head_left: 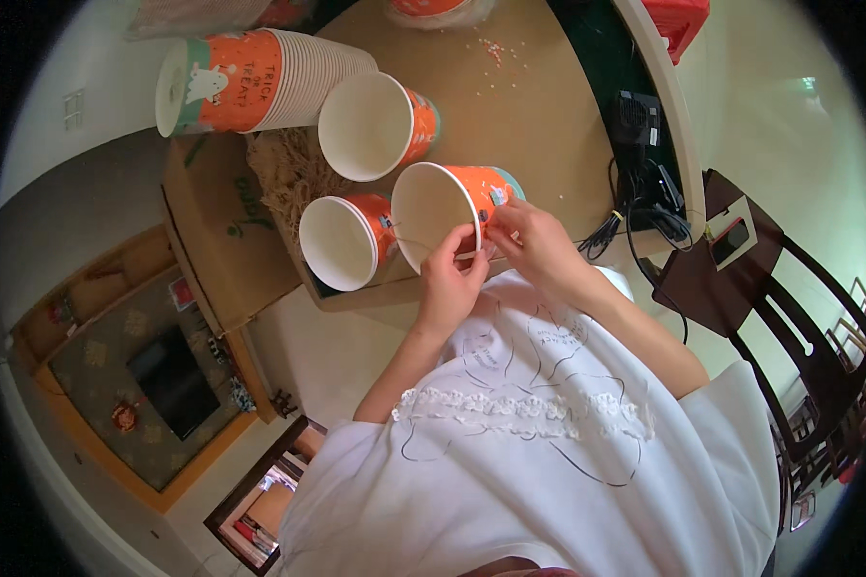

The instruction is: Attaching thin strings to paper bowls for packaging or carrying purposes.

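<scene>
An orange, white-lined paper bucket lies tilted in front of me, its mouth facing left. My left hand is closed at its near rim, with fingers inside the mouth and the thumb outside. Close by, my right hand is pinched against the outer wall just beyond the rim; whatever its fingertips hold is hidden. A thin line, perhaps a cord, runs across the bucket's mouth toward my left fingers. To the left sits a small nest of paper buckets, and behind it another bucket.
A long stack of paper buckets lies at the far left. Tan cords fill part of an open cardboard box. Small pellets are scattered on the table. Black cables and an adapter rest at the right edge.
</scene>
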Available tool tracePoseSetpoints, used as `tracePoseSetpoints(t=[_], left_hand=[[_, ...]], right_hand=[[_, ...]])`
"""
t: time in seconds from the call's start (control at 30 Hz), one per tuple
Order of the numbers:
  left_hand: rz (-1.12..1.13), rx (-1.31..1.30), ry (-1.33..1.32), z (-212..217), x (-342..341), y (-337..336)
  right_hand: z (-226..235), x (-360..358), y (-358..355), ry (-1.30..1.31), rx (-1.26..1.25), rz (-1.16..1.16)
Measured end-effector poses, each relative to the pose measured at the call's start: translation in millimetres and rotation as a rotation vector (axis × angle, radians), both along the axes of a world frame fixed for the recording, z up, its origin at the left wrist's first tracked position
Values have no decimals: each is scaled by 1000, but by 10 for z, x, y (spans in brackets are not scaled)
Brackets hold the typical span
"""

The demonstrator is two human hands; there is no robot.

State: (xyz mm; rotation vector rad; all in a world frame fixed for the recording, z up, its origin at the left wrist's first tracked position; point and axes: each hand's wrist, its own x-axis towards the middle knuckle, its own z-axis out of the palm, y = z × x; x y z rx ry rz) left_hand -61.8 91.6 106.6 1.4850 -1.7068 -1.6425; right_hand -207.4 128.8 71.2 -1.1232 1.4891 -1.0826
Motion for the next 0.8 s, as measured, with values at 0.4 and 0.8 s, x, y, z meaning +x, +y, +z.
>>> tracePoseSetpoints(t=[0.4,0.8], left_hand=[[-332,-350,-220,-33,-113,-130],[-273,-317,-138,-391,-366,-132]], right_hand=[[36,-201,67,151,37,106],[-19,-548,-87,257,278,331]])
